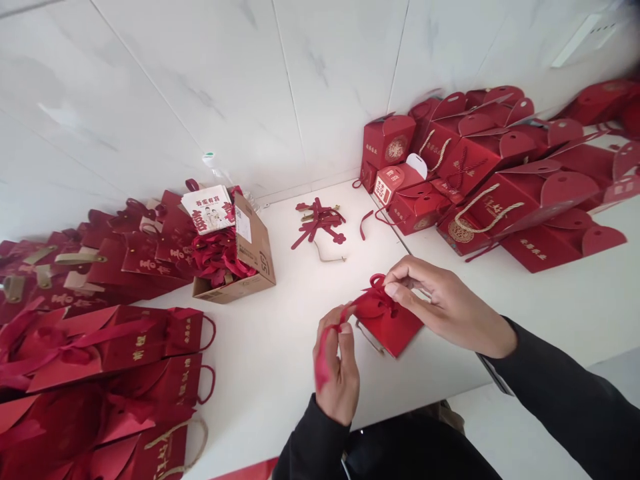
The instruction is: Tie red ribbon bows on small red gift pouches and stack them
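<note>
A small red gift box (399, 335) sits on the white table, close to its front edge. Red ribbon (324, 353) runs across the top of the box and forms a loop there. My left hand (337, 383), left of the box, is closed on a length of this ribbon, whose tail hangs over the fingers. From the right, my right hand (445, 303) pinches the ribbon by the loop with thumb and forefinger. A thin cord handle (369, 337) shows at the box's left side. The exact form of the knot is partly hidden by my fingers.
An open cardboard box (257, 253) holds red ribbons and printed cards (207, 207). Loose red straps (320, 223) lie on the table (290, 333) near the tiled wall. Red boxes (530, 200) crowd the right; red bags (160, 260) and ribboned boxes (150, 340) fill the left.
</note>
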The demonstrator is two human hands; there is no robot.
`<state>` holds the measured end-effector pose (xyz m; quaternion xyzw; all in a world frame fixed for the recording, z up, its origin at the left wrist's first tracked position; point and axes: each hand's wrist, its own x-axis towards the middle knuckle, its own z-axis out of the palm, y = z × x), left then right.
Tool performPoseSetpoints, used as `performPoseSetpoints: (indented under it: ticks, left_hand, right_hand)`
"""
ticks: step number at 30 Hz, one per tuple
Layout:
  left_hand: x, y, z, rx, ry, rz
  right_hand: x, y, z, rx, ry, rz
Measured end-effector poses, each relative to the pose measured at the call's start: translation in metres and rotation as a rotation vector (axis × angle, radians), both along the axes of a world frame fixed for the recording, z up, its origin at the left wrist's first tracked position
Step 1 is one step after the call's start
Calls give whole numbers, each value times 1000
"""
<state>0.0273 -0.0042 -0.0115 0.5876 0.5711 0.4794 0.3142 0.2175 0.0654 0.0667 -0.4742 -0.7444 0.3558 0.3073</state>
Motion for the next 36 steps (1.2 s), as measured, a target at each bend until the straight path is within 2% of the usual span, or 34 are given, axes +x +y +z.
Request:
performPoseSetpoints:
  ticks: [3,6,12,14,16,20,23,25,29,32,36]
  left_hand:
    - [-5,-4,8,-21,-75,27]
    - [-10,-3,9,-42,-47,41]
    - [-14,1,12,-2,20,93]
    - [-13,4,15,17,-1,97]
    - [-13,9,19,36,-16,109]
    - [-10,28,32,64,-6,94]
    - [-9,44,37,64,34,70]
    - [-9,52,34,52,69,121]
    - [-6,61,14,-1,141,265]
    - [0,66,1,-17,179,251]
    - [6,70,-1,30,193,186]
  right_hand:
    - [2,-2,3,-74,44,-29]
    - [2,-1,8,-113,151,-41]
    - [-6,9,30,-109,501,-28]
    - [-9,14,33,-106,612,-3]
    - [-13,18,27,-101,578,46]
    - [-24,25,-2,-22,192,142]
    - [-32,27,-21,-31,136,141]
    - [-34,28,-26,-65,137,70]
    - [-30,29,-30,-175,186,-32]
    - [-29,28,-35,-259,282,-58]
    - [-31,21,-36,-354,402,-84]
